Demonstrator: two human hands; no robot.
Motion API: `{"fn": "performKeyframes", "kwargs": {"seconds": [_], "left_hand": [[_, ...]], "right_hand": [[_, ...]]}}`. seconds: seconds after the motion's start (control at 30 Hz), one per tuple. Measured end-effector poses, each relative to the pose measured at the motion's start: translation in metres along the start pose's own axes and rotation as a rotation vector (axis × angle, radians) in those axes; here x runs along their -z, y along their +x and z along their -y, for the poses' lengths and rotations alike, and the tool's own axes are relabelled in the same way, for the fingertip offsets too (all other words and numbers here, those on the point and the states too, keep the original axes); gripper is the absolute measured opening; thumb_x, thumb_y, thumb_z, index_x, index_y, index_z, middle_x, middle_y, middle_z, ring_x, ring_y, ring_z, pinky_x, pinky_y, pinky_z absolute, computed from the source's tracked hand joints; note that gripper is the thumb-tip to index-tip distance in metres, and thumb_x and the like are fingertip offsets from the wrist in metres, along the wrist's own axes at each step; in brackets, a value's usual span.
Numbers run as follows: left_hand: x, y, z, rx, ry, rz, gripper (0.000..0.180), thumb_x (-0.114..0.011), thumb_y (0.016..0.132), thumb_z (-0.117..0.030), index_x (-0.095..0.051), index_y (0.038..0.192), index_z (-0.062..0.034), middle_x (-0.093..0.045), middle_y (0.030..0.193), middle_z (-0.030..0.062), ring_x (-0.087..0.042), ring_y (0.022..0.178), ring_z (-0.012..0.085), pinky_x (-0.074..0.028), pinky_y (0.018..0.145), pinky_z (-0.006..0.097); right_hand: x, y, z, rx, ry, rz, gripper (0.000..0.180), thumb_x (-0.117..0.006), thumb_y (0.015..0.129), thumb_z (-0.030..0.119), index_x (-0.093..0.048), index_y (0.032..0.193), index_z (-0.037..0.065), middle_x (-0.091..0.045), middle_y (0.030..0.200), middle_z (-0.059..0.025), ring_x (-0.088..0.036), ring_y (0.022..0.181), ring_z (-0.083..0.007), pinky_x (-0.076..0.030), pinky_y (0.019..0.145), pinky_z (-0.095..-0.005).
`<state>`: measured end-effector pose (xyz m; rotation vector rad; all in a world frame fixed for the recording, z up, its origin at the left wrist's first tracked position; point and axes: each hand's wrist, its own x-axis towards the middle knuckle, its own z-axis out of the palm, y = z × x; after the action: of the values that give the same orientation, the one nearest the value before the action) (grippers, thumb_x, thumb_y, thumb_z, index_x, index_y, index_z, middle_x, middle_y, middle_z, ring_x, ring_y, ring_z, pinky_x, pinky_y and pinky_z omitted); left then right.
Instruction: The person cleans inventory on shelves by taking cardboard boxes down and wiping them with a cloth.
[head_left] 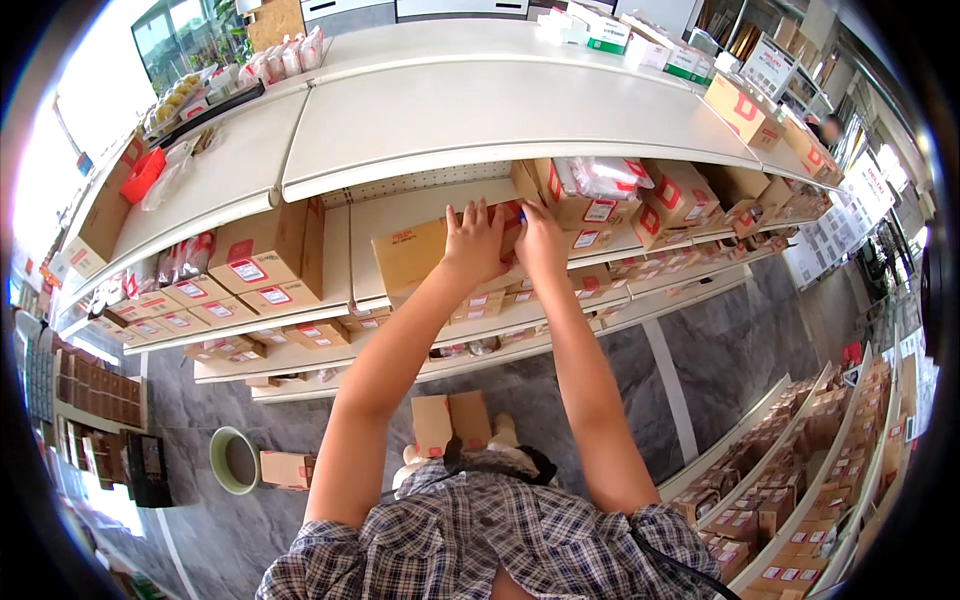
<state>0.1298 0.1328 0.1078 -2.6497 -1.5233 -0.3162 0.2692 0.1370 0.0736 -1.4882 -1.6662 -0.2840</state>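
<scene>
matt cardboard box (415, 255), shelf (500, 120) – smooth painted metal

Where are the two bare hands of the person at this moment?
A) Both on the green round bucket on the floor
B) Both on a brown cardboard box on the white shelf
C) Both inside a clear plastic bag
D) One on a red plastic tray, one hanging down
B: the left hand and the right hand both rest on the brown cardboard box standing on the white shelf.

Brown cardboard box (410, 255), white shelf (500, 120), green bucket (235, 461), plaid shirt (500, 540).
</scene>
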Motion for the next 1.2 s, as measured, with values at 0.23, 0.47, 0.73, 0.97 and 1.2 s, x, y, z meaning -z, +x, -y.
{"fn": "performKeyframes", "kwargs": {"seconds": [0.23,0.47,0.73,0.97,1.2], "left_hand": [[-0.01,-0.004,-0.001,-0.031,-0.101,-0.098,0.096,-0.079,0.061,-0.044,-0.033,0.138,-0.0086,-0.04,0.13,0.0234,-0.037,0.124,0.0369,-0.026,0.104,0.056],[0.021,-0.04,0.001,-0.1,-0.128,-0.301,0.088,-0.079,0.063,-0.041,-0.037,0.134,-0.0104,-0.04,0.126,0.0247,-0.036,0.122,0.0391,-0.025,0.105,0.055],[-0.01,-0.047,0.065,-0.41,-0.199,-0.794,0.089,-0.078,0.058,-0.053,-0.043,0.124,-0.0048,-0.04,0.124,0.0276,-0.044,0.112,0.0455,-0.035,0.099,0.06],[0.004,-0.058,0.059,-0.264,-0.195,-0.695,0.109,-0.086,0.053,-0.037,-0.025,0.136,-0.0026,-0.035,0.133,0.026,-0.038,0.123,0.0422,-0.026,0.105,0.06],[0.005,-0.1,0.066,-0.022,-0.367,-0.708,0.111,-0.086,0.054,-0.021,-0.017,0.136,0.0092,-0.036,0.13,0.028,-0.041,0.119,0.0426,-0.038,0.099,0.047]], "right_hand": [[0.035,-0.048,-0.031,-0.532,0.025,0.164,0.025,-0.054,0.086,0.008,-0.061,0.11,0.005,-0.064,0.1,-0.0206,-0.06,0.097,-0.0357,-0.047,0.083,-0.0405],[0.019,-0.058,-0.08,-0.785,0.657,0.47,0.044,-0.047,0.084,-0.004,-0.051,0.128,0.003,-0.062,0.113,-0.0135,-0.062,0.092,-0.0215,-0.049,0.081,-0.0307],[0.061,-0.031,-0.053,-0.878,1.434,0.44,0.048,-0.043,0.076,-0.007,-0.05,0.124,-0.009,-0.061,0.111,-0.0189,-0.064,0.091,-0.0242,-0.054,0.078,-0.0328],[0.051,-0.02,-0.025,-0.886,1.211,0.207,0.037,-0.045,0.086,-0.003,-0.057,0.121,0.0,-0.064,0.098,-0.0095,-0.06,0.075,-0.0137,-0.048,0.064,-0.0251],[0.061,-0.01,0.045,-0.243,0.266,0.052,0.028,-0.05,0.085,0.0,-0.06,0.111,0.002,-0.064,0.102,-0.0174,-0.063,0.097,-0.0302,-0.049,0.082,-0.0367]]}}
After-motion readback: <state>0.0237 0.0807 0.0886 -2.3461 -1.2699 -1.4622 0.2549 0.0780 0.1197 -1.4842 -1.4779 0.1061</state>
